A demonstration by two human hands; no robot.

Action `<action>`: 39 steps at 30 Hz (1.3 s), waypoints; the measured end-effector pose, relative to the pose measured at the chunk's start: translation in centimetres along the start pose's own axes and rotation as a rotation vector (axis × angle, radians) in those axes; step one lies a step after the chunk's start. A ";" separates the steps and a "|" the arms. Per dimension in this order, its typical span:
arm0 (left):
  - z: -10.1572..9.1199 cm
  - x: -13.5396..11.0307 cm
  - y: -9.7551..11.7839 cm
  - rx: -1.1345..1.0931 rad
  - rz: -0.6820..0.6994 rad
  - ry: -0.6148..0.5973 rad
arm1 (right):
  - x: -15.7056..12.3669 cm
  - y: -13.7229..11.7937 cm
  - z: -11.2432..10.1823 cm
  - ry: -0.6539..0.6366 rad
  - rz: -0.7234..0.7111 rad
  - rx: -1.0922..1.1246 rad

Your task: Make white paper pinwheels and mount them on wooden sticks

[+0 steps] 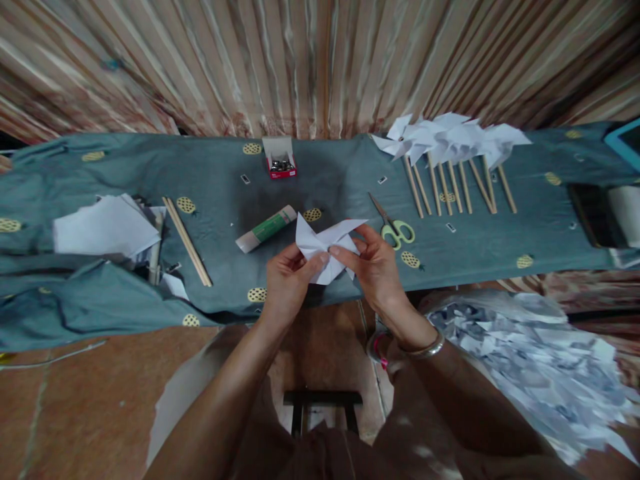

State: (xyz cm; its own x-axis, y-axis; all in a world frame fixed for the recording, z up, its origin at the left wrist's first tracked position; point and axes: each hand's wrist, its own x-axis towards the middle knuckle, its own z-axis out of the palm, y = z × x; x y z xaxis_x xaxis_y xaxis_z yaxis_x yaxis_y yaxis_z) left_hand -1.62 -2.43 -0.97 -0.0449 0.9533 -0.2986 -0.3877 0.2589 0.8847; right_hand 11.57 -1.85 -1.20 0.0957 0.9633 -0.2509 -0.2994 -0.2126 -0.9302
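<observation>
Near the front edge of the cloth-covered table, a white paper pinwheel [325, 240] is held between both hands, its folded blades pointing outward. My left hand [287, 280] pinches its left side, thumb close to the centre. On the other side, my right hand [375, 263] grips it with the thumb pressing by the middle and fingers behind. A green-and-white glue stick [267, 229] lies just beyond my left hand. To the right of my right hand rest scissors [395, 227] with pale green handles. What the fingers do behind the paper is hidden.
Finished pinwheels on wooden sticks [455, 143] lie at the back right. A small red-and-white box [281, 160] holds shiny metal pins. Paper sheets [107, 230] and loose sticks [187, 243] are at left. A bag of paper scraps [535, 360] stands on the floor at right.
</observation>
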 end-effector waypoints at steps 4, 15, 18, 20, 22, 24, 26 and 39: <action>0.2 -0.1 0.1 0.008 -0.002 -0.034 | 0.0 0.2 -0.1 0.018 -0.011 -0.013; 0.0 0.3 -0.6 0.012 0.021 -0.014 | -0.1 0.3 -0.2 -0.030 -0.031 -0.059; -0.1 0.3 -0.6 0.005 0.028 -0.027 | -0.2 0.0 -0.1 -0.026 -0.016 -0.039; -0.2 0.3 -0.6 -0.005 0.026 -0.034 | -0.2 -0.1 0.0 -0.026 -0.012 -0.030; -0.2 0.3 -0.7 -0.013 0.020 -0.028 | -0.3 -0.2 0.0 -0.030 -0.015 -0.032; -0.2 0.3 -0.7 -0.009 0.011 -0.019 | -0.3 -0.2 0.0 -0.034 -0.017 -0.045; -0.1 0.3 -0.7 -0.004 0.008 -0.013 | -0.3 -0.2 0.0 -0.035 -0.018 -0.052; -0.2 0.1 0.0 -0.075 -0.017 -0.028 | 0.2 0.3 0.7 -0.026 -0.014 0.028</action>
State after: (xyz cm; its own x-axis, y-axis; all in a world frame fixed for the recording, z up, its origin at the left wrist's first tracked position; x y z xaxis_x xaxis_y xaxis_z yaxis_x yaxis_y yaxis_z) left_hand -1.80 -2.37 -1.04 -0.0119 0.9532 -0.3021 -0.4562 0.2636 0.8500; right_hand 10.80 -1.57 -1.35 0.0753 0.9702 -0.2305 -0.3244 -0.1948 -0.9257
